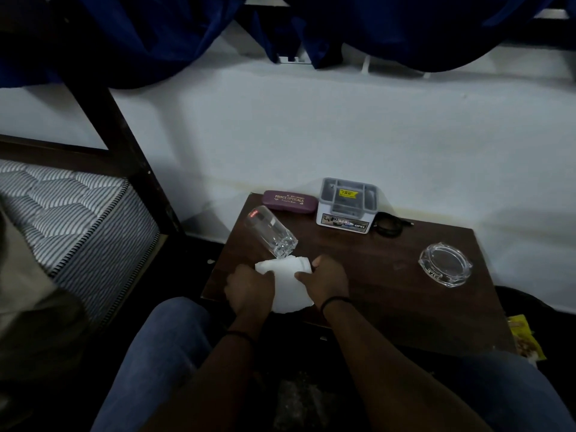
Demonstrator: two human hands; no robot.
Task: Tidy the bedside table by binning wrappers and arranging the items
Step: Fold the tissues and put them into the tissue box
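Folding white tissue at the desk's near edge

My left hand [249, 289] and right hand [324, 280] pinch the white paper tissue [288, 289] on the dark wooden desk [389, 294]. The tilted clear drinking glass [271, 235] leans on it; tugging could topple it.

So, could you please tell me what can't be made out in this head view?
- Fingertips of the left hand and right hand: tucked under the white tissue.
- Grey organiser box contents: too dark.
- Yellow wrapper beside the table: print unreadable, partly hidden by the table edge.
- Black cable: ends lost in shadow.
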